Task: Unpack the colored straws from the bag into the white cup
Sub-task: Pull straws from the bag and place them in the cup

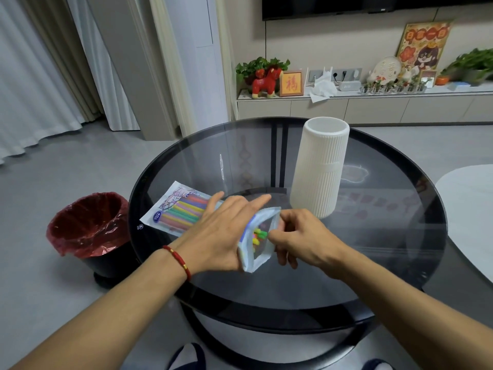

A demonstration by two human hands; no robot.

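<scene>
Left hand grasps bag; right hand pinches straws; white cup beside; bin left.

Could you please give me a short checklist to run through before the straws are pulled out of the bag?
1. Bag mouth open toward the right hand: ok, straw tips show inside.
2. Left hand steadying the bag: ok, it lies over the bag's middle; grip underneath cannot be seen.
3. Right hand on the straws: cannot tell, fingertips are at the opening, but whether they pinch straws or the bag edge is unclear.
4. White cup upright, mouth unobstructed: ok.
5. Cup within easy reach: ok, probably, it stands just behind the right hand.
</scene>
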